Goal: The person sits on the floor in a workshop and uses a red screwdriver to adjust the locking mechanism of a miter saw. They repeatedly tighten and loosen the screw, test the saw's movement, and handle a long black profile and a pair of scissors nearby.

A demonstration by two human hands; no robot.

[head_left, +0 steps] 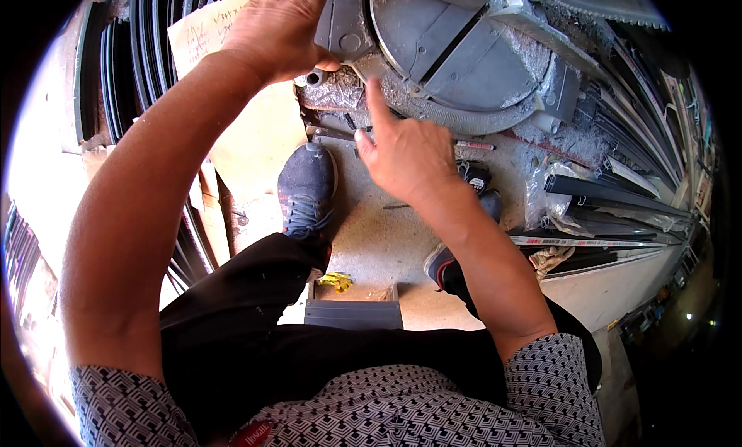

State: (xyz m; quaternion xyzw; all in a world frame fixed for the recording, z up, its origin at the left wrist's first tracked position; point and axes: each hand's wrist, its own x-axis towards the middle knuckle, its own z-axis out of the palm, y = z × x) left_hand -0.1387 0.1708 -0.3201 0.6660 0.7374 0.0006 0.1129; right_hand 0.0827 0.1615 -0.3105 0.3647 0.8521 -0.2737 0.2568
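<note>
My left hand (278,31) reaches to the top edge of the view, beside the grey metal base of a mitre saw. Its thumb is stretched out, and its fingertips lie outside the picture. A brown board with handwriting (259,130) runs under that hand. My right hand (413,157) is empty; its index finger points at the front rim of the round saw table (402,30), and the other fingers are partly curled. Whether the fingertip touches the rim I cannot tell. A dark slot crosses the table, with silvery shavings (533,61) around it. Part of a toothed blade (622,5) shows top right.
Dark long profiles (116,80) stand at the left; more profiles (610,190) lie at the right near a work glove (550,259). Between my feet are a grey box (353,314) and a yellow crumpled item (335,281). A marker (475,145) lies below the saw.
</note>
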